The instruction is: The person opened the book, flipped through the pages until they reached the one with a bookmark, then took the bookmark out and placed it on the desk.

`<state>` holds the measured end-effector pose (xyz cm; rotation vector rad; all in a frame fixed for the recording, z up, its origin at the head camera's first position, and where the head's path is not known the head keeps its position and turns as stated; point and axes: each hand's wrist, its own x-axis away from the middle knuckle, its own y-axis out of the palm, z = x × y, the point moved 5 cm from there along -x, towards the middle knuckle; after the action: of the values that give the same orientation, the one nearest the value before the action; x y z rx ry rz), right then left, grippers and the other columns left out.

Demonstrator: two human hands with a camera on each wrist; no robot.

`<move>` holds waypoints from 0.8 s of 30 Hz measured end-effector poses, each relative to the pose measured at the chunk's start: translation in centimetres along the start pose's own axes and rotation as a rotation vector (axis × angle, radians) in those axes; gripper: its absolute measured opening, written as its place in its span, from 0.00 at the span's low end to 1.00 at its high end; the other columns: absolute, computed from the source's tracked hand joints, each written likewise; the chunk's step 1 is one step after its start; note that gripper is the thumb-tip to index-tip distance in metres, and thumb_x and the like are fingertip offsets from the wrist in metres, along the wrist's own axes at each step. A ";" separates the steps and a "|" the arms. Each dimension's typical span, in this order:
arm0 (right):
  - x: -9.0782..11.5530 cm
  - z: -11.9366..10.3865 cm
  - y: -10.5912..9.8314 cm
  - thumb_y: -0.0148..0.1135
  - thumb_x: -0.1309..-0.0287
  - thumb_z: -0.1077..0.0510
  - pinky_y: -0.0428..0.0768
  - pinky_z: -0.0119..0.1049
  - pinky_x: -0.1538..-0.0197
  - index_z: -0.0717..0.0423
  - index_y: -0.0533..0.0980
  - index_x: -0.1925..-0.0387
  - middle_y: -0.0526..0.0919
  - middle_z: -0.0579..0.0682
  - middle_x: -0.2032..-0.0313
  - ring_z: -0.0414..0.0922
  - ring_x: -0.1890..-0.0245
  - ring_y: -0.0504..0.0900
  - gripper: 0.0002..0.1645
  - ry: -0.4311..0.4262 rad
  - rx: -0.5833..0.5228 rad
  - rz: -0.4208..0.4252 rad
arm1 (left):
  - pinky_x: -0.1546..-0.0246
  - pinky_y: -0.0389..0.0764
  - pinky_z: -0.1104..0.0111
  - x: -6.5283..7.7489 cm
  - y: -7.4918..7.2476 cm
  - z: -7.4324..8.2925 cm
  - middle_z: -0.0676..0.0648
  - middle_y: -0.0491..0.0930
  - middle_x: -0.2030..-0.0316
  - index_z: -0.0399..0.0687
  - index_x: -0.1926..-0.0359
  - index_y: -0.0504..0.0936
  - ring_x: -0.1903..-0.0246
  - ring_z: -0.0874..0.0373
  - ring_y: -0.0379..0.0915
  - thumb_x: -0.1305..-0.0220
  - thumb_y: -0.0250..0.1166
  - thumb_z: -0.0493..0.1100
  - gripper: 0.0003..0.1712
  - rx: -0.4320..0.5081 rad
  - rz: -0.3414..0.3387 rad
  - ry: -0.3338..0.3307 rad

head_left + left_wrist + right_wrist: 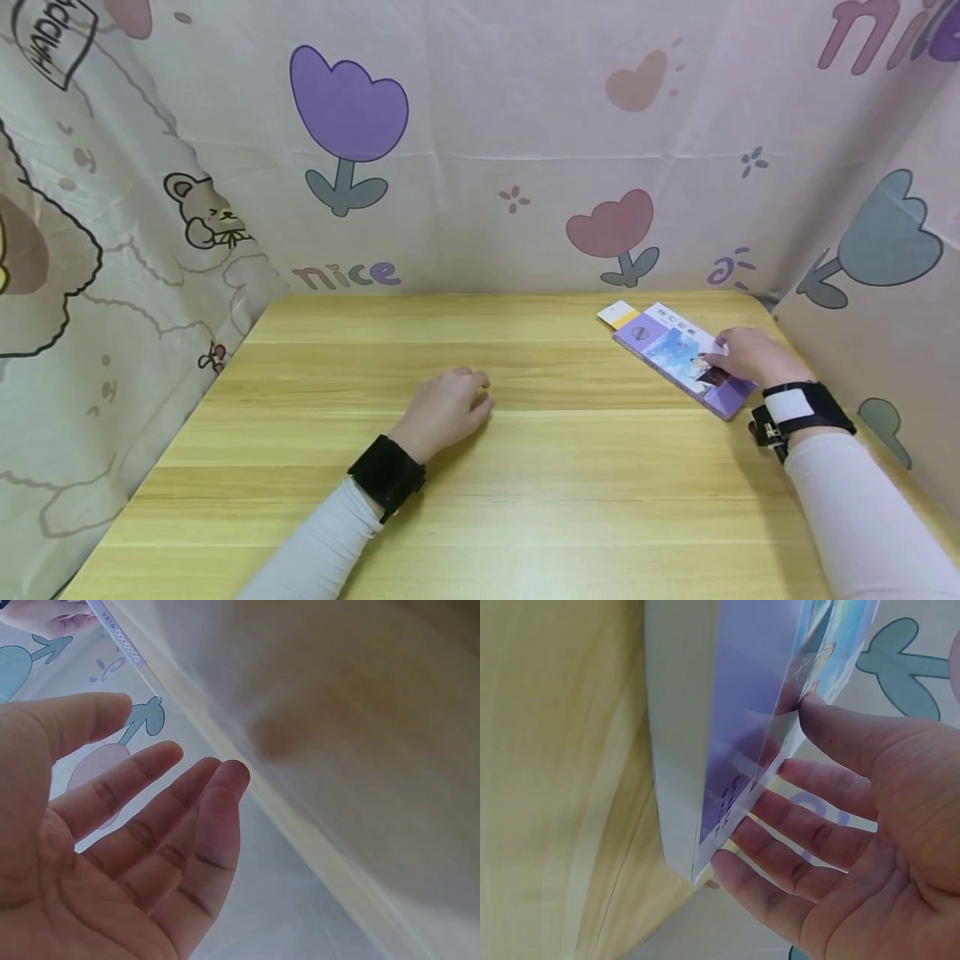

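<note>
Head | wood-grain table (562, 500) | flower-printed cloth (465, 108) behind | purple book (667, 348) at right

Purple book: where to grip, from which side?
Probably the far-right long edge of the book, near its near end, where the right hand holds it. Come from the person's right, thumb on top, fingers at the edge. It's broad but thin, so a pinch suits; the yellow-and-white card juts from the opposite end.

The left hand (442, 412) curls loosely (thumb (86, 720) apart) while the right hand (761, 357) pinches, fingers (810, 825) extended.
</note>
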<state>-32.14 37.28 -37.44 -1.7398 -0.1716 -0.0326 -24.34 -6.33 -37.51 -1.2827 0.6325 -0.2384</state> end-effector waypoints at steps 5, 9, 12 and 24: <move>-0.1 -0.3 0.4 0.62 0.39 0.52 0.74 0.43 0.68 0.76 0.74 0.56 0.79 0.66 0.67 0.53 0.70 0.75 0.26 -0.011 -0.017 0.009 | 0.73 0.77 0.73 0.1 0.1 0.2 0.49 0.82 0.66 0.43 0.56 0.84 0.72 0.63 0.74 0.38 0.65 0.47 0.15 0.018 -0.018 0.004; -0.2 -0.4 0.7 0.62 0.39 0.51 0.74 0.43 0.68 0.77 0.74 0.56 0.79 0.67 0.66 0.53 0.70 0.75 0.28 -0.011 -0.006 0.013 | 0.72 0.78 0.72 0.1 0.1 0.3 0.49 0.81 0.65 0.42 0.56 0.84 0.71 0.63 0.74 0.38 0.65 0.47 0.15 0.027 -0.029 0.005; -0.1 -0.7 0.8 0.62 0.38 0.50 0.74 0.42 0.69 0.76 0.74 0.55 0.79 0.65 0.67 0.52 0.70 0.75 0.28 -0.013 0.001 0.013 | 0.74 0.76 0.73 0.1 0.2 0.4 0.50 0.81 0.67 0.42 0.55 0.84 0.74 0.63 0.71 0.38 0.65 0.47 0.15 0.031 -0.038 0.008; 0.0 -4.1 1.2 0.62 0.39 0.51 0.73 0.39 0.70 0.72 0.76 0.55 0.79 0.56 0.71 0.48 0.73 0.74 0.25 -0.079 0.043 0.029 | 0.74 0.76 0.73 0.0 0.0 0.6 0.50 0.81 0.66 0.42 0.54 0.83 0.74 0.63 0.70 0.38 0.65 0.47 0.16 0.033 -0.062 0.008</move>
<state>-31.71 33.07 -37.92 -1.7018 -0.2034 0.0603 -23.97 -5.86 -37.41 -1.2714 0.5939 -0.3040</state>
